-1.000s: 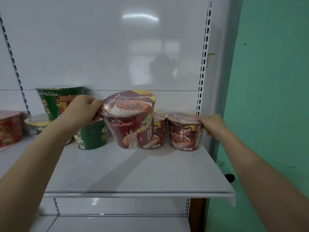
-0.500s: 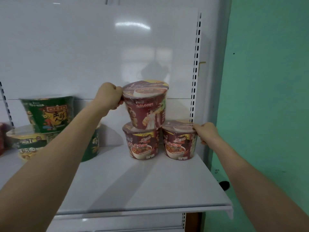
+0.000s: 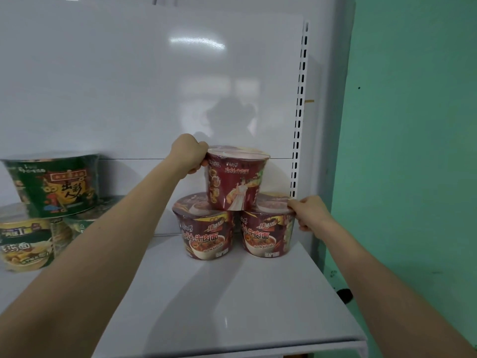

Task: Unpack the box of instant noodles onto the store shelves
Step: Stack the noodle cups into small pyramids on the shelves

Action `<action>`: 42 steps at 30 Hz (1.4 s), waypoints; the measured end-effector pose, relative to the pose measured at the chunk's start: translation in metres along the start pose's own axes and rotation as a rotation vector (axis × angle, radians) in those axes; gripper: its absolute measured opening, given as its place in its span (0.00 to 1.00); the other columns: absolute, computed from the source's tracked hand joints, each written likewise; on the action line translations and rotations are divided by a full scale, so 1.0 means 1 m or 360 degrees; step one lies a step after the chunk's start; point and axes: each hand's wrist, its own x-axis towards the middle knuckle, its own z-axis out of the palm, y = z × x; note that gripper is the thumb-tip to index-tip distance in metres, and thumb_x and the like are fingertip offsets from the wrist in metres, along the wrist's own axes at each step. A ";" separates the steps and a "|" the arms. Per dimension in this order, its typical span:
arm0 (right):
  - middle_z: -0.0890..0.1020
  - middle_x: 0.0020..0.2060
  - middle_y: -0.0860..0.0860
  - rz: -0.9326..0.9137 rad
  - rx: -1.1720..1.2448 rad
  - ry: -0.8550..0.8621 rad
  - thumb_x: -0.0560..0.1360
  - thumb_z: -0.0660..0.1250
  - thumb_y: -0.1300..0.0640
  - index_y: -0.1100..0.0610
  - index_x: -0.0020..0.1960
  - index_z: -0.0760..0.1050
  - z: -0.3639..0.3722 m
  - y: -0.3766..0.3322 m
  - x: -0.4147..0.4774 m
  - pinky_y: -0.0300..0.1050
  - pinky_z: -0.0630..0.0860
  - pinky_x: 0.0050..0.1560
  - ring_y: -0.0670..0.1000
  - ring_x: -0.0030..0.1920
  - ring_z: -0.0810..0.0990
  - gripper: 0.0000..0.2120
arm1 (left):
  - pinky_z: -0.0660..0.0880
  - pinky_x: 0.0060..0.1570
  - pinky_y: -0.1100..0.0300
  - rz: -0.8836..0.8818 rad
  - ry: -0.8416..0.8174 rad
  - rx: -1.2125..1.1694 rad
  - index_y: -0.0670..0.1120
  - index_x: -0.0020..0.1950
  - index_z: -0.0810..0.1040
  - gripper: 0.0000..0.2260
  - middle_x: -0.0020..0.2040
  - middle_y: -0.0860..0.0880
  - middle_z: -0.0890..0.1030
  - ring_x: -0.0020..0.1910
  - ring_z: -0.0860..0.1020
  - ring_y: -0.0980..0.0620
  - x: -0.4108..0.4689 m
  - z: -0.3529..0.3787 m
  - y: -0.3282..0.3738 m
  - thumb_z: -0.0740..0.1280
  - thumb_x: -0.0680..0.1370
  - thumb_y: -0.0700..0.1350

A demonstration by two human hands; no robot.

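The dark red plastic-wrapped instant noodle cup (image 3: pixel 236 179) stands upright at the top of a small pyramid, its base set across the lids of two matching red noodle cups below. My left hand (image 3: pixel 189 153) grips it at the left side of the rim, fingers curled round the edge, the knuckles towards me.

Of the two cups underneath, the lower left red cup (image 3: pixel 204 228) and the lower right red cup (image 3: pixel 267 228) stand just beside each other at the back of the glossy white metal shelf (image 3: pixel 232 306), labels facing out. My right hand (image 3: pixel 308 213) pinches the right edge of the lower right cup's lid, thumb on top and the other fingers curled beneath the rim.

The stack sits in the right rear corner of the shelf, near the white slotted upright (image 3: pixel 299 112) and against the white back panel (image 3: pixel 129 86). Well apart to the left, a dark green noodle bowl (image 3: pixel 54 187) rests on top of a yellow-and-green noodle bowl (image 3: pixel 25 244). A mint green wall (image 3: pixel 413 151) runs along the right of the shelving.
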 end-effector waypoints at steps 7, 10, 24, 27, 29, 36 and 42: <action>0.69 0.28 0.55 -0.0025 -0.0036 -0.0068 0.77 0.61 0.57 0.63 0.39 0.70 0.012 -0.009 0.001 0.40 0.68 0.26 0.50 0.26 0.67 0.11 | 0.61 0.27 0.62 -0.0066 -0.0013 0.0056 0.39 0.32 0.68 0.14 0.28 0.43 0.71 0.25 0.64 0.50 0.008 -0.013 -0.013 0.54 0.78 0.37; 0.68 0.28 0.54 -0.0011 0.0004 -0.0075 0.77 0.61 0.58 0.63 0.40 0.70 0.009 -0.007 0.001 0.40 0.67 0.25 0.50 0.26 0.66 0.09 | 0.60 0.26 0.62 -0.0048 -0.0031 0.0021 0.39 0.32 0.68 0.14 0.28 0.43 0.70 0.25 0.64 0.50 0.008 -0.012 -0.014 0.54 0.78 0.37; 0.68 0.25 0.53 0.0072 0.0117 0.0017 0.77 0.60 0.60 0.59 0.35 0.66 -0.003 -0.002 -0.003 0.40 0.63 0.25 0.49 0.25 0.64 0.12 | 0.60 0.24 0.64 -0.0092 -0.0001 -0.0145 0.41 0.32 0.67 0.13 0.27 0.43 0.70 0.24 0.62 0.50 0.004 -0.001 -0.015 0.53 0.77 0.35; 0.69 0.26 0.53 0.0070 0.0080 0.0017 0.77 0.59 0.60 0.60 0.36 0.67 0.002 -0.006 -0.005 0.40 0.65 0.26 0.50 0.26 0.65 0.11 | 0.60 0.20 0.70 -0.0119 -0.0003 -0.0200 0.40 0.33 0.67 0.12 0.27 0.43 0.71 0.24 0.63 0.51 0.002 0.000 -0.012 0.53 0.76 0.34; 0.69 0.27 0.54 0.0075 0.0067 0.0013 0.77 0.59 0.60 0.60 0.36 0.67 0.004 -0.008 -0.007 0.41 0.67 0.27 0.50 0.26 0.66 0.11 | 0.60 0.18 0.71 -0.0108 -0.0002 -0.0218 0.39 0.34 0.68 0.12 0.27 0.43 0.72 0.23 0.63 0.51 0.001 0.000 -0.010 0.53 0.76 0.34; 0.70 0.27 0.53 0.0081 0.0093 -0.0022 0.77 0.58 0.61 0.60 0.37 0.67 0.007 -0.011 -0.011 0.40 0.68 0.26 0.49 0.26 0.67 0.10 | 0.60 0.19 0.70 -0.0052 0.0014 -0.0244 0.40 0.35 0.68 0.11 0.24 0.44 0.73 0.23 0.63 0.51 -0.003 0.002 -0.011 0.53 0.76 0.34; 0.71 0.27 0.54 0.0064 0.0066 -0.0016 0.77 0.58 0.60 0.60 0.36 0.67 0.010 -0.012 -0.012 0.40 0.68 0.25 0.49 0.26 0.68 0.12 | 0.62 0.22 0.65 -0.0001 0.0082 -0.0248 0.40 0.30 0.67 0.14 0.27 0.43 0.72 0.24 0.64 0.50 -0.007 0.006 -0.018 0.54 0.76 0.36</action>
